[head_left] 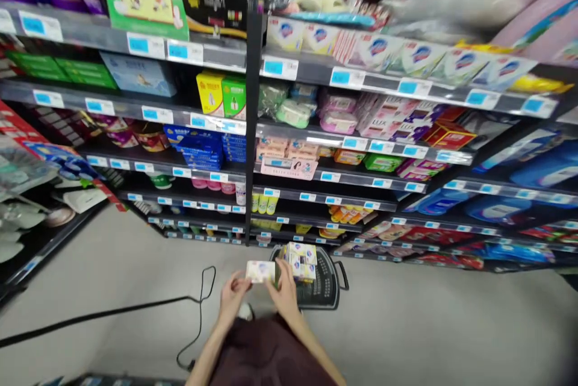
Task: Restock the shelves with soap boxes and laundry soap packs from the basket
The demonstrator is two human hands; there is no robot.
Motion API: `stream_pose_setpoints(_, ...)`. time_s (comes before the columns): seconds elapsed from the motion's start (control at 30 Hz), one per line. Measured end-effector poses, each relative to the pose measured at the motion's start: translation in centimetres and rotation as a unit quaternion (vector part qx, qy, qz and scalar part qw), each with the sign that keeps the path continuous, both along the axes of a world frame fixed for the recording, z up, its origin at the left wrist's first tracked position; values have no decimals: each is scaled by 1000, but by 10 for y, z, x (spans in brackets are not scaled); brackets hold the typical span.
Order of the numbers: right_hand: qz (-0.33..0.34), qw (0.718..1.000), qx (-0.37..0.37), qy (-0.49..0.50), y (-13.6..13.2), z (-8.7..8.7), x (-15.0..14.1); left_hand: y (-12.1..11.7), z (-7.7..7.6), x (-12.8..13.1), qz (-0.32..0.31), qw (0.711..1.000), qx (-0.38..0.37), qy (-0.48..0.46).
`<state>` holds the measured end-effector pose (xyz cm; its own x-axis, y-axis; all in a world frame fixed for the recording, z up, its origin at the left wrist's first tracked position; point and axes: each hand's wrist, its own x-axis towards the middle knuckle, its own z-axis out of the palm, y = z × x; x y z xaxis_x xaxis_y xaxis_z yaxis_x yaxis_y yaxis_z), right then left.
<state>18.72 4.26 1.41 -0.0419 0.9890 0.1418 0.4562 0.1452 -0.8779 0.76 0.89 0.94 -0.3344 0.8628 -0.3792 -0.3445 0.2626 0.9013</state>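
Note:
My left hand [233, 294] and my right hand [283, 289] both grip a small white soap packet [261, 271], held flat between them low in the view. Just beyond my right hand a dark shopping basket [326, 289] stands on the floor. Several packets of the same kind [301, 259] are stacked in the basket. Both hands have their fingers curled round the ends of the packet.
Store shelves [253, 133] with blue price tags rise ahead, carrying soap boxes [388, 115], tissue packs and bottles. A second rack [27, 193] juts in at the left. A black cable [198, 308] trails over the grey floor at my left.

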Motion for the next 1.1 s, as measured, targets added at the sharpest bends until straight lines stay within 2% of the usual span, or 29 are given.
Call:
stream_pose_setpoints(0.07, -28, 999, -36, 18, 2, 2, 9, 0, 6, 2, 10, 999, 2, -40)
stream_pose_setpoints(0.17, -27, 991, -114, 59, 2, 1, 17, -2, 10, 5, 14, 997, 7, -75)
stream_pose_setpoints(0.3, -33, 974, -168, 147, 1, 2, 14, -5, 14, 9, -19, 996, 12, -81)
stream_pose_setpoints(0.4, -57, 963, -176, 197, 1, 7, 8, -7, 20, 11, -38, 997, 14, -70)
stream_pose_setpoints(0.57, -61, 953, -199, 218, 4, 14, 7, -9, 27, 11, -40, 998, 10, -48)
stream_pose_setpoints(1.1, -72, 946, -219, 229, -6, 5, 10, -14, 25, 11, -52, 998, -5, -26)
